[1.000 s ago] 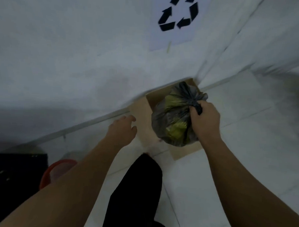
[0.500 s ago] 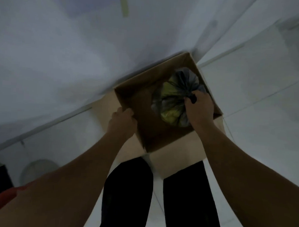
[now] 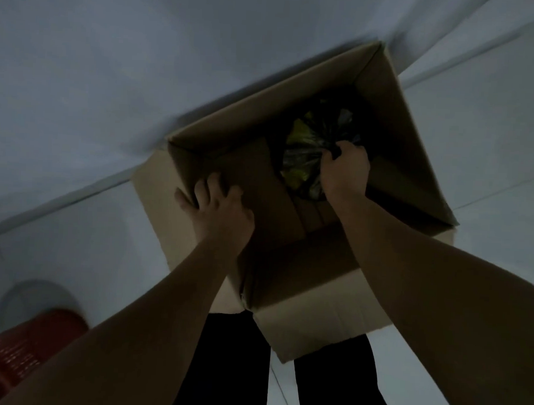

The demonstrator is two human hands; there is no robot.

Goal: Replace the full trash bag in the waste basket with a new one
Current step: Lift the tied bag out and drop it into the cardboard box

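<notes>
A full dark trash bag (image 3: 304, 155) with yellow contents showing through sits low inside an open cardboard box (image 3: 310, 296) on the floor. My right hand (image 3: 345, 172) reaches into the box and grips the bag's knotted top. My left hand (image 3: 219, 209) lies on the box's left inner wall with its fingers spread over the cardboard. A red waste basket (image 3: 23, 348) stands at the lower left, partly cut off by the frame edge.
The box stands against a white wall (image 3: 143, 74) in a corner. Pale floor tiles (image 3: 491, 151) surround it. My dark trouser legs (image 3: 228, 369) are just below the box.
The bag has gone lower into the box with my right hand still on its knot. My left hand has moved from the box's edge onto its inner wall. The camera has come closer.
</notes>
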